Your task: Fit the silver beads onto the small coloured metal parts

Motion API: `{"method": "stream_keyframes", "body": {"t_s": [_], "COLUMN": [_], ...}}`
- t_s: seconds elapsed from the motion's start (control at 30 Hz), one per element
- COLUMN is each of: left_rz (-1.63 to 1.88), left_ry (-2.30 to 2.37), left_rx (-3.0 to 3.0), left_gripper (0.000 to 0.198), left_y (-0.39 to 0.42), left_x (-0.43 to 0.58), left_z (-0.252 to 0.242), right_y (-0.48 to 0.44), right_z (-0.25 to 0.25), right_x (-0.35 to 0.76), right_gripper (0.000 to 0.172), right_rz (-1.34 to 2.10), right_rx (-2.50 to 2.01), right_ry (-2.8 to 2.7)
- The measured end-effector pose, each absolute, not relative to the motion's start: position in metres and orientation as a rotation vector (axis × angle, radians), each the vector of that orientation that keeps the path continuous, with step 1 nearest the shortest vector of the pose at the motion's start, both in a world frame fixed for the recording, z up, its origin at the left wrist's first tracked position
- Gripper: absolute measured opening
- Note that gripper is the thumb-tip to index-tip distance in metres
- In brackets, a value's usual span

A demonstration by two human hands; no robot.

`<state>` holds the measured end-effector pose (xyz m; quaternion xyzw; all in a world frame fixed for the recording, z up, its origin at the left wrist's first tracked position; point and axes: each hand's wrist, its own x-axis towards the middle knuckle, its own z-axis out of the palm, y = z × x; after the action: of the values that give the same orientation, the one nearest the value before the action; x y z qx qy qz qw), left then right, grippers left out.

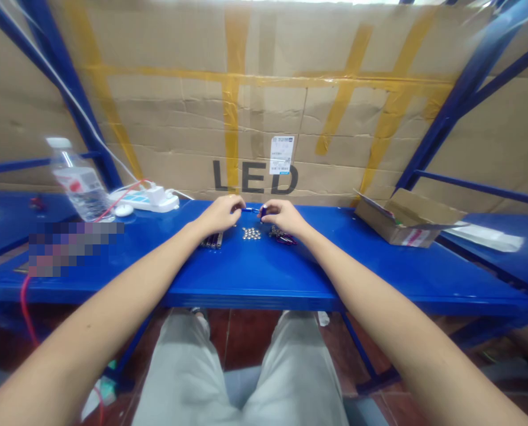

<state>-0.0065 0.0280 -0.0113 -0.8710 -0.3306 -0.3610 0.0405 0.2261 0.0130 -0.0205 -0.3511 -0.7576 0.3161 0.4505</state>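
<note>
My left hand (pixel 222 213) is closed, its fingertips pinching a thin blue pen-like rod (pixel 250 209) that points to the right. Opposite it, my right hand (pixel 285 216) pinches a short dark blue cylinder (pixel 263 214), held upright near the rod's end. Whether the two pieces touch is too small to tell. On the blue table (pixel 250 275) between my hands lies a cluster of small round silvery pieces (pixel 251 234). Several slim dark metallic tubes (pixel 213 241) lie side by side under my left hand. Below my right hand is a small heap of metal and purple parts (pixel 284 237).
An open cardboard box (pixel 412 228) stands at the right. To the left are a water bottle (pixel 80 186), a white power strip (pixel 144 200) with cables and a blurred-out object (pixel 68 248). A large taped carton marked LED (pixel 188 130) rises behind the table between blue posts.
</note>
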Motion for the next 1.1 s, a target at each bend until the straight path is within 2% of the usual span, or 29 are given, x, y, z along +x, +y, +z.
{"method": "stream_keyframes", "body": {"t_s": [0.23,0.43,0.57,0.7,0.93,1.0,1.1], "left_rz": [-0.757,-0.641,-0.696,-0.697,-0.410,-0.465,-0.828], "left_ry": [-1.047,-1.146,-1.197,-1.174,-1.332,-1.277,-1.112], "left_rx": [-2.905,-2.927,-2.936,-2.962,-2.945,-2.947,-2.870], "left_gripper": [0.024,0.014,0.010,0.013,0.019,0.017,0.011], "left_y": [0.055,0.054,0.052,0.045,0.032,0.029,0.021], "left_x": [-0.032,-0.030,-0.027,-0.025,-0.020,-0.018,-0.010], "left_z": [-0.027,-0.026,-0.025,-0.020,-0.007,-0.006,-0.003], "right_y": [0.022,0.012,0.006,0.005,0.010,0.011,0.011], "right_z": [-0.030,-0.024,-0.021,-0.021,-0.024,-0.024,-0.024], "right_x": [0.226,0.227,0.227,0.227,0.229,0.229,0.229], "right_gripper": [0.012,0.015,0.019,0.017,0.015,0.016,0.016], "right_rz": [0.667,0.469,0.412,0.414,0.455,0.455,0.461], "right_rx": [-1.169,-0.970,-0.914,-0.910,-0.980,-0.979,-0.972], "right_ry": [-1.985,-2.061,-2.082,-2.088,-2.083,-2.079,-2.068]}}
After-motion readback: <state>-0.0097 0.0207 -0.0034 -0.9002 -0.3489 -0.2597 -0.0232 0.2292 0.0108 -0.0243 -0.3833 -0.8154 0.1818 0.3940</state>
